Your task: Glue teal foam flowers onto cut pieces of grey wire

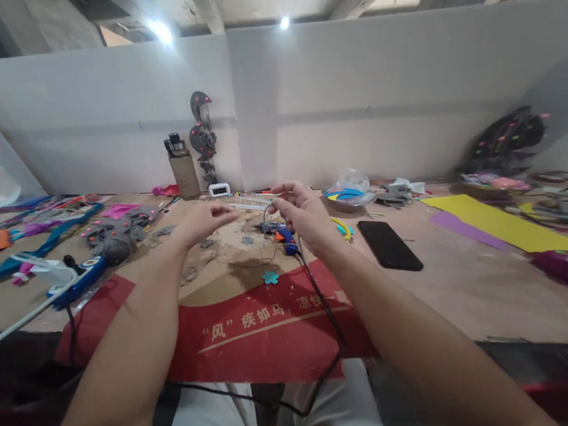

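Evidently pinching a thin grey strand [265, 215] between thumb and forefinger of the right hand [304, 214], above the middle of the table [453, 304] and close to a blue glue gun [289, 240]. With the left hand [202, 224], holding thumb and fingers close together; cannot tell if gripping anything. Judging by thinness and curve, likely very light, pliant and a little springy, more apt to kink than to snap. Possibly slick, but cannot tell the material. Probably best taken near an end, with just the fingertips, without squeezing hard or bending sharply.

Beyond the right hand, notice a bowl [347, 205] with blue and yellow pieces and crumpled clear plastic inside. Farther right, see a shallow bowl [485, 192] with something pink among pieces too blurred to name. Near the wall, find a capped brownish bottle [186, 177]; cannot make out any contents.
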`<state>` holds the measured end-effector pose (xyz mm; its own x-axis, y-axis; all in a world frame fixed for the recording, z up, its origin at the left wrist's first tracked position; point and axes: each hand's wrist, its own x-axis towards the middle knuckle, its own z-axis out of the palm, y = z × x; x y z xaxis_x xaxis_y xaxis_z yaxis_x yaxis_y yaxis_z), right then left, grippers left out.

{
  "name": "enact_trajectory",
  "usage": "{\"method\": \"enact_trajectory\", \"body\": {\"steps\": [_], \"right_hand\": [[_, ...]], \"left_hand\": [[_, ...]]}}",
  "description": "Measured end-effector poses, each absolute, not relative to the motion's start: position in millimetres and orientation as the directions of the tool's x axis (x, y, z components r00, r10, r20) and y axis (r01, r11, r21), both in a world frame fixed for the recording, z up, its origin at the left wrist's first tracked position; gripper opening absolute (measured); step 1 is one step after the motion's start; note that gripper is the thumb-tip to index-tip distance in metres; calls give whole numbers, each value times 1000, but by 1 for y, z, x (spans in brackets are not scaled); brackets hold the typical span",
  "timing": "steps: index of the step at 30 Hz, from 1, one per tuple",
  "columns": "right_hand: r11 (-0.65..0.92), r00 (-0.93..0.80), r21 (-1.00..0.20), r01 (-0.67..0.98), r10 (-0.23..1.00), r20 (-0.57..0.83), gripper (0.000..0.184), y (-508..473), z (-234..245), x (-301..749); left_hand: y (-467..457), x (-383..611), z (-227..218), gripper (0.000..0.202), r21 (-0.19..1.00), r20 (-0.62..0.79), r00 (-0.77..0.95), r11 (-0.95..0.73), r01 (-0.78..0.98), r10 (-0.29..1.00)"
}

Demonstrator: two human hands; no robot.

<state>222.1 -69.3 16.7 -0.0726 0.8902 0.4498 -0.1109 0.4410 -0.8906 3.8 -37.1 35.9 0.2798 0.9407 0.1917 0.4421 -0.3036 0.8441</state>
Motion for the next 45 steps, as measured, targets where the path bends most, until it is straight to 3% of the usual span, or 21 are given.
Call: {"method": "enact_trajectory", "body": {"steps": [2, 5, 8, 15, 20, 23, 25, 26, 28, 30, 31, 32, 35, 38, 41, 45], "right_hand": [[474, -106, -880, -25, 874, 474, 22, -69, 14, 220], [518, -119, -854, 35, 851, 511, 22, -69, 13, 220], [535, -107, -842, 67, 843, 527, 22, -70, 12, 220], [558, -162, -826, -83, 810, 563, 19, -82, 9, 205], [642, -138, -766, -39, 755, 641, 18, -91, 9, 197], [681, -83, -732, -10, 729, 679, 24, -89, 11, 201], [691, 9, -721, 50, 722, 692, 30, -86, 14, 207], [677, 16, -729, 102, 731, 682, 30, -84, 16, 211], [618, -123, -749, 238, 784, 608, 26, -80, 18, 219], [575, -394, -711, 406, 812, 431, 25, -77, 16, 226], [577, -508, -657, 485, 797, 325, 27, -76, 15, 227], [592, -588, -588, 552, 776, 230, 30, -76, 12, 228], [636, -683, -377, 673, 731, 12, 38, -79, 5, 223], [655, -709, -293, 696, 693, -134, 32, -82, 0, 215], [680, -727, -267, 683, 666, -167, 25, -81, -2, 210], [664, -723, -319, 677, 680, -118, 15, -73, -3, 216]], "left_hand": [[-48, 19, 40, 32, 897, 268, 332, -360, 257, 904], [-62, 38, 39, 51, 958, 223, 534, -286, 37, 816], [-66, 50, 29, 61, 979, 128, 695, -203, 28, 708], [-48, 52, -3, 34, 989, 77, 784, -148, 19, 616], [-50, 51, 1, 33, 994, 105, 750, -66, -82, 653], [-51, 40, 20, 22, 986, 133, 650, -36, -161, 748], [-48, 20, 38, 14, 920, 270, 449, -90, -382, 851], [-45, 6, 46, 10, 833, 350, 309, -143, -534, 884], [-36, -27, 58, 14, 550, 474, -24, -317, -772, 880], [-24, -58, 61, 21, 273, 491, -383, -556, -785, 782], [-18, -70, 60, 22, 215, 429, -517, -639, -738, 741], [-13, -79, 57, 20, 229, 357, -580, -671, -705, 732], [-1, -80, 44, 14, 466, 177, -575, -583, -666, 799], [2, -61, 34, 13, 666, 156, -500, -464, -584, 852], [3, -45, 29, 10, 794, 180, -434, -391, -466, 883], [8, -40, 21, 4, 859, 193, -382, -343, -379, 904]]}}
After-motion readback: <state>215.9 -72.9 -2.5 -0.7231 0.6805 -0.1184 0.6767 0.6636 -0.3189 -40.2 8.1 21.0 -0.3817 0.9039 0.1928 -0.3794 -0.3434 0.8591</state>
